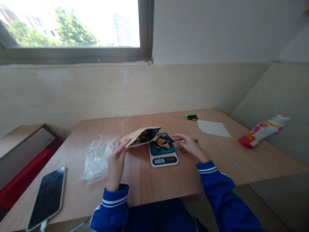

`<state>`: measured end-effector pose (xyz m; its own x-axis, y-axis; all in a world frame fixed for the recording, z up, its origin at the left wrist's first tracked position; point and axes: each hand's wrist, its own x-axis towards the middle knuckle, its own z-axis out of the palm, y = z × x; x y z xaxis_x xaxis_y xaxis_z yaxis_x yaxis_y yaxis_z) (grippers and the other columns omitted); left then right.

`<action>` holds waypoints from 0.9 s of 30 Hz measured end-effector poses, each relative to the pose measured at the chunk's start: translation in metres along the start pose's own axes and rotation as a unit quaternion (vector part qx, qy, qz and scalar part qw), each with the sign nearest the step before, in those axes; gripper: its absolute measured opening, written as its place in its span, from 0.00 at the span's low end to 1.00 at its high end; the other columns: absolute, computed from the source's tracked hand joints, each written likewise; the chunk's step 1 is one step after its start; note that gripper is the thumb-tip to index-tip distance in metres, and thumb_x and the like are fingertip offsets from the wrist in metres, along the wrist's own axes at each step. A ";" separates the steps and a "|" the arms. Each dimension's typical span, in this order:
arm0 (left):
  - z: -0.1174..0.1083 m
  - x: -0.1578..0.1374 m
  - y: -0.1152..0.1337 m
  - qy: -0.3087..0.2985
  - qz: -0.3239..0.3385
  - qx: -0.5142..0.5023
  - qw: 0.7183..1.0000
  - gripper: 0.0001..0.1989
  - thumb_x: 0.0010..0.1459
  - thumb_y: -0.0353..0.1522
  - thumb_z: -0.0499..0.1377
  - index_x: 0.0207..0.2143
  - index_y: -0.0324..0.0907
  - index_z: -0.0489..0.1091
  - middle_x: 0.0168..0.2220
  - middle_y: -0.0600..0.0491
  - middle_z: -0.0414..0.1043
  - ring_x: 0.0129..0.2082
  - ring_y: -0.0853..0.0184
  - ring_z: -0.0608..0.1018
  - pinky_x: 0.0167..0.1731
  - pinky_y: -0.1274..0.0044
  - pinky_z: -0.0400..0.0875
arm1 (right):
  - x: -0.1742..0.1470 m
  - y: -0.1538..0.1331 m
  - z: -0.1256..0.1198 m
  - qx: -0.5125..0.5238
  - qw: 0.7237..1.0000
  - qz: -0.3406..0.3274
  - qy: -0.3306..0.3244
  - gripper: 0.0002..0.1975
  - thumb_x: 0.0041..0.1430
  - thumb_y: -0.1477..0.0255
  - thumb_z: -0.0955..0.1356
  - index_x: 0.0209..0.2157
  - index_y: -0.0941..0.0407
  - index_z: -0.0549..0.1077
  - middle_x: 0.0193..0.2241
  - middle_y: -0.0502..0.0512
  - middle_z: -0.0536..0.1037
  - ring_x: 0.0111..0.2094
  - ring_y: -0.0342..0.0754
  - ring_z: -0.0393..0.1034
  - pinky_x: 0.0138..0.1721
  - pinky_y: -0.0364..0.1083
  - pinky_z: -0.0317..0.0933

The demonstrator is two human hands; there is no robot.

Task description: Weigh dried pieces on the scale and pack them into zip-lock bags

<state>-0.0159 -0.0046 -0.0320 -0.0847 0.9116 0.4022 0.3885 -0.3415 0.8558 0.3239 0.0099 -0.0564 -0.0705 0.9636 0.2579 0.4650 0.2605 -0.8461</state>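
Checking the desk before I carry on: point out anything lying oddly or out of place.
The red and white bottle at the right lies tipped over past the table edge. The phone sits close to the near left edge. The left hand tilts the paper bag over the scale; no spill visible.

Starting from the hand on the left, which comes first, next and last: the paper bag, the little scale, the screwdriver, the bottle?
From the left hand:
1. Paper bag, held at its fingertips.
2. Scale, just right of the bag.
3. Screwdriver, far back on the table.
4. Bottle, far right, off the table.
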 end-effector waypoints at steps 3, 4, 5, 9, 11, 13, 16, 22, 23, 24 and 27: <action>0.001 0.000 -0.002 0.001 0.004 -0.002 1.000 0.15 0.60 0.37 0.55 0.48 0.48 0.74 0.51 0.55 0.73 0.56 0.61 0.71 0.57 0.67 0.64 | 0.002 0.000 0.001 -0.043 0.999 0.000 -0.013 0.12 0.56 0.73 0.66 0.41 0.58 0.77 0.39 0.60 0.81 0.40 0.51 0.76 0.44 0.53 0.70; 0.001 0.000 -0.003 0.000 0.004 -0.003 1.000 0.15 0.60 0.37 0.55 0.48 0.48 0.74 0.51 0.55 0.73 0.56 0.61 0.71 0.58 0.67 0.63 | 0.004 0.000 0.002 -0.062 0.998 -0.006 -0.015 0.11 0.56 0.74 0.66 0.40 0.58 0.77 0.39 0.60 0.81 0.40 0.52 0.76 0.45 0.53 0.69; 0.001 0.000 -0.003 0.000 0.004 -0.003 1.000 0.15 0.60 0.37 0.55 0.48 0.48 0.74 0.51 0.55 0.73 0.56 0.61 0.71 0.58 0.67 0.63 | 0.005 -0.001 0.003 -0.083 0.996 -0.015 -0.017 0.11 0.57 0.74 0.65 0.40 0.58 0.78 0.40 0.60 0.81 0.41 0.52 0.76 0.46 0.53 0.69; -0.001 -0.001 -0.002 -0.003 -0.001 0.008 1.000 0.15 0.60 0.37 0.55 0.49 0.49 0.73 0.52 0.55 0.73 0.56 0.61 0.71 0.58 0.66 0.62 | 0.011 -0.002 0.005 -0.173 0.982 -0.064 -0.029 0.12 0.59 0.76 0.63 0.39 0.58 0.78 0.40 0.60 0.80 0.42 0.52 0.75 0.48 0.53 0.67; -0.001 -0.001 -0.001 -0.004 -0.003 0.011 1.000 0.15 0.60 0.37 0.55 0.49 0.49 0.73 0.52 0.55 0.73 0.56 0.61 0.71 0.58 0.66 0.62 | 0.012 -0.002 0.006 -0.206 0.974 -0.088 -0.043 0.13 0.60 0.77 0.62 0.40 0.58 0.78 0.39 0.60 0.80 0.41 0.52 0.74 0.46 0.52 0.67; -0.002 -0.002 -0.001 -0.006 -0.001 0.008 1.000 0.15 0.60 0.36 0.55 0.48 0.48 0.73 0.52 0.54 0.73 0.56 0.61 0.71 0.58 0.66 0.62 | 0.013 -0.002 0.006 -0.223 0.967 -0.113 -0.056 0.14 0.60 0.78 0.61 0.39 0.58 0.78 0.38 0.60 0.79 0.42 0.51 0.74 0.46 0.52 0.66; -0.001 -0.002 -0.001 -0.008 0.004 0.001 1.000 0.15 0.60 0.36 0.55 0.49 0.48 0.73 0.52 0.54 0.73 0.56 0.61 0.71 0.58 0.66 0.62 | 0.012 -0.001 0.005 -0.231 0.960 -0.145 -0.063 0.16 0.59 0.81 0.59 0.38 0.58 0.78 0.41 0.60 0.78 0.45 0.51 0.71 0.48 0.52 0.64; -0.001 -0.002 0.001 -0.007 0.004 0.007 1.000 0.16 0.60 0.36 0.55 0.49 0.47 0.73 0.52 0.54 0.72 0.56 0.62 0.70 0.58 0.67 0.63 | 0.012 0.002 0.003 -0.205 0.968 -0.138 -0.037 0.17 0.57 0.83 0.59 0.35 0.56 0.78 0.40 0.58 0.78 0.44 0.51 0.71 0.48 0.52 0.64; -0.001 -0.002 0.002 -0.008 0.006 0.007 1.000 0.16 0.60 0.36 0.55 0.49 0.47 0.73 0.52 0.54 0.72 0.57 0.62 0.70 0.58 0.67 0.63 | 0.012 0.002 0.003 -0.199 0.970 -0.137 -0.029 0.17 0.57 0.83 0.60 0.34 0.55 0.78 0.39 0.57 0.78 0.44 0.51 0.71 0.48 0.51 0.64; -0.001 -0.002 0.002 -0.008 0.007 0.007 1.000 0.16 0.60 0.36 0.55 0.49 0.47 0.73 0.52 0.54 0.72 0.57 0.62 0.70 0.58 0.68 0.63 | 0.012 0.003 0.004 -0.194 0.971 -0.136 -0.023 0.17 0.56 0.83 0.60 0.34 0.55 0.78 0.39 0.57 0.78 0.43 0.51 0.71 0.48 0.51 0.64; -0.001 -0.003 0.001 -0.007 0.007 0.006 1.000 0.16 0.60 0.37 0.55 0.48 0.47 0.73 0.52 0.55 0.72 0.57 0.62 0.70 0.58 0.67 0.63 | 0.012 0.002 0.005 -0.185 0.974 -0.131 -0.013 0.16 0.56 0.82 0.60 0.34 0.55 0.78 0.38 0.57 0.78 0.42 0.50 0.71 0.47 0.51 0.64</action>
<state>-0.0166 -0.0077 -0.0317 -0.0673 0.9100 0.4091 0.4006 -0.3509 0.8464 0.3193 0.0222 -0.0578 -0.2504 0.8695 0.4257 0.7143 0.4627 -0.5250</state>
